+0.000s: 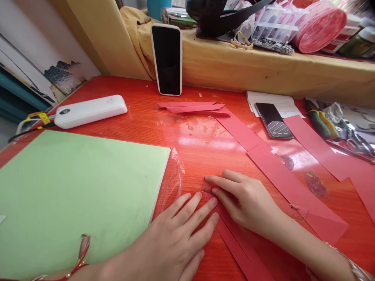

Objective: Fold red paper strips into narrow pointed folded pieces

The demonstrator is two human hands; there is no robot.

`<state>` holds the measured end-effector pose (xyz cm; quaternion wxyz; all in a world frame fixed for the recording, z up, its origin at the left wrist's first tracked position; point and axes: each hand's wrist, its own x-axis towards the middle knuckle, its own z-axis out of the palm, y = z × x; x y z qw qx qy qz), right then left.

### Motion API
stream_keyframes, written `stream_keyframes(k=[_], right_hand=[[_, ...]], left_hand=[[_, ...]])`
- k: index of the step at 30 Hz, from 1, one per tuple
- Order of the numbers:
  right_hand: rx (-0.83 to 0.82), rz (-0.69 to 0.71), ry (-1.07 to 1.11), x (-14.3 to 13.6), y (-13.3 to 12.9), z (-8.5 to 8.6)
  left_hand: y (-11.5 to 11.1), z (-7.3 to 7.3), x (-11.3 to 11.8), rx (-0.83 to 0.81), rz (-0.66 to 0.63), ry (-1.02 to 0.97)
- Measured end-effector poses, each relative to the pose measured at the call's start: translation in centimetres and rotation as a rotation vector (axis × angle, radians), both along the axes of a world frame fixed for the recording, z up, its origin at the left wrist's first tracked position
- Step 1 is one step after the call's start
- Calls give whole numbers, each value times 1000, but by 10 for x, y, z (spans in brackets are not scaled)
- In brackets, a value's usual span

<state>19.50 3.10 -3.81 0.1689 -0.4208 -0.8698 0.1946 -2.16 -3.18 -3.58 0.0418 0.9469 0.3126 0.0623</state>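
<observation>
A long red paper strip lies on the red tabletop in front of me, with a lengthwise fold or edge along it. My left hand rests with spread fingers, its fingertips on the strip's left edge near the far end. At that same end is my right hand, palm down with fingers stretched out, its fingertips beside my left ones and partly over the strip. A small dark, see-through piece shows under the right fingertips; I cannot make out what it is. Neither hand is wrapped round anything.
Left lies a stack of green paper, with clear film beside it and a white power bank behind. A phone leans upright at the back. Folded red strips, longer red strips, a dark phone and scissors lie beyond.
</observation>
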Motion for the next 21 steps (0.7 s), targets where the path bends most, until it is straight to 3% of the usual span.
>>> stream_keyframes(k=[9,16,21], right_hand=[[-24,-63,-17,3,0,7],[320,-38,-221,19,10,9],[313,-6,-295,18,4,22]], left_hand=[[0,-1,-2,-43,0,-23],[0,-2,-2,-5,20,-50],[-3,-1,-3,87,53,-60]])
